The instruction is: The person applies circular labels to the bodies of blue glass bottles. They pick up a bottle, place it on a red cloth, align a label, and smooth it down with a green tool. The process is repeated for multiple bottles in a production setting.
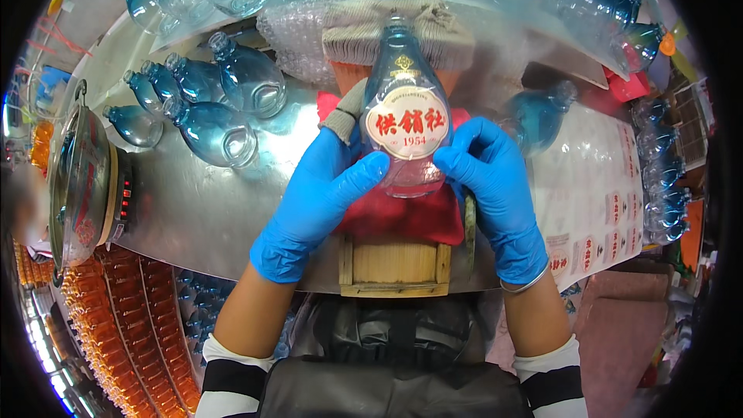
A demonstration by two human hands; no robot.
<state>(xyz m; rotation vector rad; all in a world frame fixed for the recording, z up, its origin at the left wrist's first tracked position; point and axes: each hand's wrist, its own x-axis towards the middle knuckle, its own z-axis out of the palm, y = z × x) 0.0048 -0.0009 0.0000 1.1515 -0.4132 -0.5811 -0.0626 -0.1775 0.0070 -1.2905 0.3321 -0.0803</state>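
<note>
In the middle lies a clear blue-tinted glass bottle (383, 73), its neck pointing away from me. A cream oval label with red print (409, 139) is on its front. My left hand (313, 190), in a blue glove with a grey cloth cover on a finger, is closed around the bottle's left side, thumb below the label. My right hand (491, 178), also gloved, has its thumb at the label's lower right edge and its fingers curled by the bottle's side. Beneath the bottle, a red cloth (414, 220) covers a wooden stand (395, 267).
More blue bottles (213, 131) lie at left on the metal table (186, 209). Others line the far edge, and one bottle (538, 118) lies at right beside a printed label sheet (592, 178). Folded grey cloth (352, 35) is behind. A glass-lidded pan (81, 186) stands far left.
</note>
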